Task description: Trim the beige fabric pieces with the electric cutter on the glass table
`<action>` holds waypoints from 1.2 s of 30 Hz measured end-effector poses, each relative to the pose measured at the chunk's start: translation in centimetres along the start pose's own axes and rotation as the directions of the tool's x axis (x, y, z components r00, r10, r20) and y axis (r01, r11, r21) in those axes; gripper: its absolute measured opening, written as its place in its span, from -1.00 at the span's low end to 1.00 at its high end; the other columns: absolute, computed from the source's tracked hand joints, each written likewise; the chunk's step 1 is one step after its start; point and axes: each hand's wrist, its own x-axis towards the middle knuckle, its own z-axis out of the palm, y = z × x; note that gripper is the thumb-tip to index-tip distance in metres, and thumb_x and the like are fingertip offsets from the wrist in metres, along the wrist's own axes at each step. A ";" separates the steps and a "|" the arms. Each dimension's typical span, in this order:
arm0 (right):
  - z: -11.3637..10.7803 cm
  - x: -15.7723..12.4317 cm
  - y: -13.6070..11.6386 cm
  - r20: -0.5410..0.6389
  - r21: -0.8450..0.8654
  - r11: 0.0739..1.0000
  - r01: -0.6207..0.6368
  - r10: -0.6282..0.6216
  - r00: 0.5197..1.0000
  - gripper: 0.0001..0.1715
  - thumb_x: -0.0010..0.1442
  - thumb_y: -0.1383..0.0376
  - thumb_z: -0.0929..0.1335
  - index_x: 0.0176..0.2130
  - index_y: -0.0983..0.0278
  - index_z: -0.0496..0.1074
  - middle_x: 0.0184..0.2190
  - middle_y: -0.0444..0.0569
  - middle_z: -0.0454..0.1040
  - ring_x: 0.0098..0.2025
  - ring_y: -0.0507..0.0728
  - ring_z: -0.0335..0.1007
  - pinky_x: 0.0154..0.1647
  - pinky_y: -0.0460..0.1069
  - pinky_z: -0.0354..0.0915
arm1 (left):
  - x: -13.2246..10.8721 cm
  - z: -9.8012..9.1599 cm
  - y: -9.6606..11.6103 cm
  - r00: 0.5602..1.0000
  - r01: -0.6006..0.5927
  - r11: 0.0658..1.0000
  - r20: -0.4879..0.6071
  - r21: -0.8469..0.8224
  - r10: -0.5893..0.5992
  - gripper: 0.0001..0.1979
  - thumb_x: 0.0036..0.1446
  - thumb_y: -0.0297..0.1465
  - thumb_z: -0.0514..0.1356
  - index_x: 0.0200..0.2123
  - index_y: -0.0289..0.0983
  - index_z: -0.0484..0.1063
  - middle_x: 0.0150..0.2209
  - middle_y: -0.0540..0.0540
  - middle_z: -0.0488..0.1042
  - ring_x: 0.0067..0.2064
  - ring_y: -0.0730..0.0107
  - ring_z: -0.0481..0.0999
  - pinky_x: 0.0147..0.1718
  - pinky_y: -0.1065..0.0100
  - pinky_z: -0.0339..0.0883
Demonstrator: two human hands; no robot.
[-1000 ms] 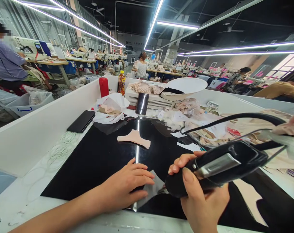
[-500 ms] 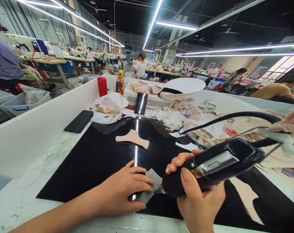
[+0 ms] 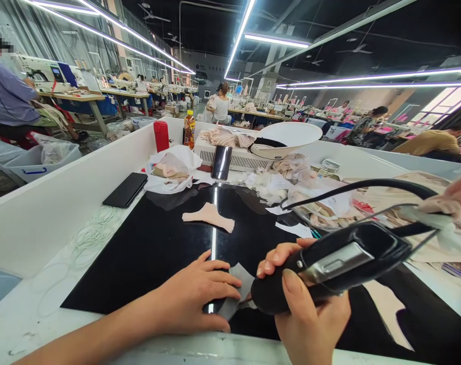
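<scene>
My left hand [image 3: 192, 299] pins the grey fabric piece [image 3: 241, 280], fingers flat and apart. My right hand [image 3: 310, 327] has its fingers clamped on the corded tool [image 3: 337, 263]. The beige piece [image 3: 209, 217] at twelve o'clock lies untouched.

Right hand [image 3: 310, 324] with tool [image 3: 340, 263]: shifted a little leftward, so the tool's blunt nose is now closer to the left fingertips.
Left hand [image 3: 188, 299]: drawn slightly back toward the near edge.
Grey patch [image 3: 243, 279]: less of it showing between the left fingertips and the tool nose.
</scene>
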 end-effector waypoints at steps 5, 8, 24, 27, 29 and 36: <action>0.2 -0.6 0.0 0.040 0.019 1.000 -0.006 0.005 0.999 -0.65 0.28 0.27 0.48 0.02 0.09 0.38 -0.33 -0.14 0.44 -0.36 0.07 0.43 -0.31 0.04 0.49 | 0.0 0.0 0.0 0.999 -0.037 0.999 -0.031 0.013 0.038 -0.54 0.22 -0.20 0.39 0.18 -0.02 0.49 0.23 -0.05 0.50 0.37 -0.05 0.29 0.41 -0.23 -0.20; 0.3 -0.7 0.1 0.034 0.017 0.999 -0.027 0.027 0.999 -0.67 0.30 0.30 0.46 0.02 0.07 0.38 -0.33 -0.14 0.46 -0.35 0.06 0.42 -0.30 0.03 0.49 | 0.1 0.2 -0.2 0.998 -0.050 0.998 -0.040 0.034 0.052 -0.51 0.20 -0.18 0.40 0.18 -0.01 0.49 0.21 -0.04 0.52 0.36 -0.04 0.31 0.41 -0.19 -0.15; 1.7 -1.9 -0.4 -0.025 0.002 0.996 -0.086 0.086 0.996 -0.63 0.28 0.15 0.49 0.02 0.04 0.36 -0.36 -0.17 0.39 -0.39 0.07 0.36 -0.33 0.04 0.48 | 0.2 0.5 -0.6 0.999 -0.046 0.999 -0.011 -0.001 0.046 -0.35 0.13 -0.08 0.45 0.26 0.01 0.41 0.24 -0.06 0.49 0.39 -0.10 0.25 0.41 -0.29 -0.28; 1.0 -1.3 -0.4 0.050 0.012 0.998 -0.054 0.053 0.997 -0.66 0.27 0.19 0.49 0.00 0.04 0.39 -0.35 -0.16 0.42 -0.39 0.07 0.38 -0.39 0.03 0.47 | 0.1 0.5 -0.7 0.998 -0.064 0.998 -0.029 0.000 0.064 -0.40 0.16 -0.08 0.43 0.23 0.01 0.44 0.23 -0.07 0.50 0.38 -0.07 0.27 0.41 -0.25 -0.27; 0.2 -0.4 -0.5 0.034 0.004 1.000 -0.024 0.024 0.999 -0.66 0.25 0.24 0.50 -0.01 0.07 0.42 -0.35 -0.15 0.45 -0.38 0.07 0.40 -0.39 0.02 0.47 | 0.0 0.3 -0.6 0.996 -0.074 0.997 -0.050 0.000 0.074 -0.50 0.16 -0.09 0.42 0.14 -0.03 0.51 0.18 -0.08 0.53 0.33 -0.02 0.34 0.42 -0.18 -0.22; -1.5 2.2 -0.9 -0.221 -0.054 0.997 0.054 -0.064 0.973 -0.63 0.13 0.32 0.56 -0.09 0.15 0.45 -0.38 -0.19 0.49 -0.42 0.05 0.43 -0.38 0.00 0.47 | 0.0 0.5 0.2 0.990 -0.074 0.995 -0.113 0.065 0.081 -0.56 0.19 -0.07 0.39 0.07 -0.11 0.55 0.17 -0.14 0.51 0.25 0.01 0.41 0.42 -0.15 -0.12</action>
